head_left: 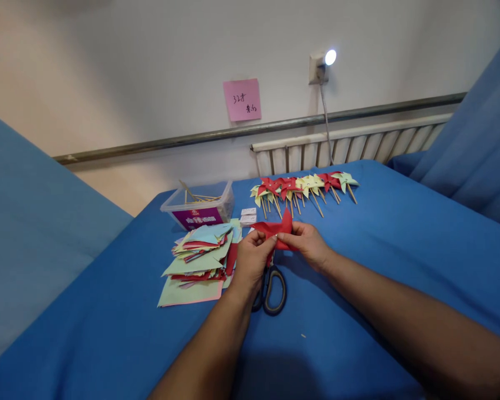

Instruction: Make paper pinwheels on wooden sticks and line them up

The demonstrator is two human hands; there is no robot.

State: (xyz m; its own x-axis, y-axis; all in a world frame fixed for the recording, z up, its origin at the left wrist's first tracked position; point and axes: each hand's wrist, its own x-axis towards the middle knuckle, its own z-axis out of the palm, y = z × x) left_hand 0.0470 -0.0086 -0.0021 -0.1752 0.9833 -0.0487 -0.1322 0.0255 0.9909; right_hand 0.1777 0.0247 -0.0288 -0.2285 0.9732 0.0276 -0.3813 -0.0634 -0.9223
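A red paper pinwheel is held up between my two hands, its blades folded and a small pale dot at its centre. My left hand pinches it from the left, thumb close to the centre. From the right, my right hand grips it with thumb and fingers pressed together. Whether a stick is attached behind it is hidden. Below the hands lies a pair of scissors with dark handles; the blades are mostly covered. A stack of cut coloured paper lies beside my left hand.
Finished pinwheels on sticks lie in a row near the table's back edge. A clear plastic box holding thin sticks stands at the back left, with small white boxes beside it. Blue cloth covers the table. Behind are a rail and radiator.
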